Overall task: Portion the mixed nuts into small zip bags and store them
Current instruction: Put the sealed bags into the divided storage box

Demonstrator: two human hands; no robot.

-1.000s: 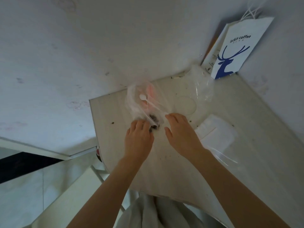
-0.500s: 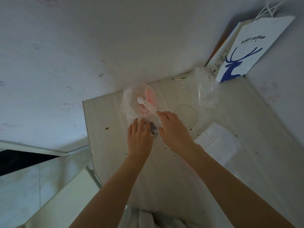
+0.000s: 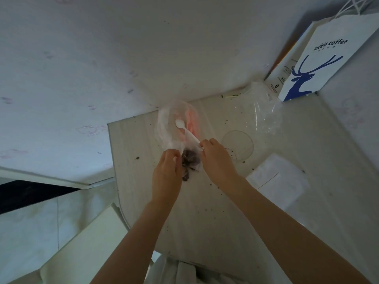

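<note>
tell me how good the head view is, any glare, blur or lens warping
Head view: dim, flat, bluish light with no hard shadows; the wide-angle lens bends the table edge; faint glare streaks show on the clear bag; the nuts read as a dark smear; the paper bag print is legible.

Modest home corner; crumb-specked pale table (image 3: pixel 143 201) against scuffed white walls (image 3: pixel 102 58); takeaway coffee paper bag (image 3: pixel 328 64) behind

- Pale table (image 3: pixel 194 222), speckled with dark crumbs.
- At the grip: small zip bag (image 3: pixel 189 160) of dark nuts.
- Just beyond: pinkish plastic bag (image 3: pixel 164 128).
- Just right: clear round disc (image 3: pixel 238 145).
- Right, nearer the person: white flat sheet (image 3: pixel 281 181).
- Far right and beyond: crumpled clear plastic (image 3: pixel 264 113), Luckin coffee paper bag (image 3: pixel 320 64).
</note>
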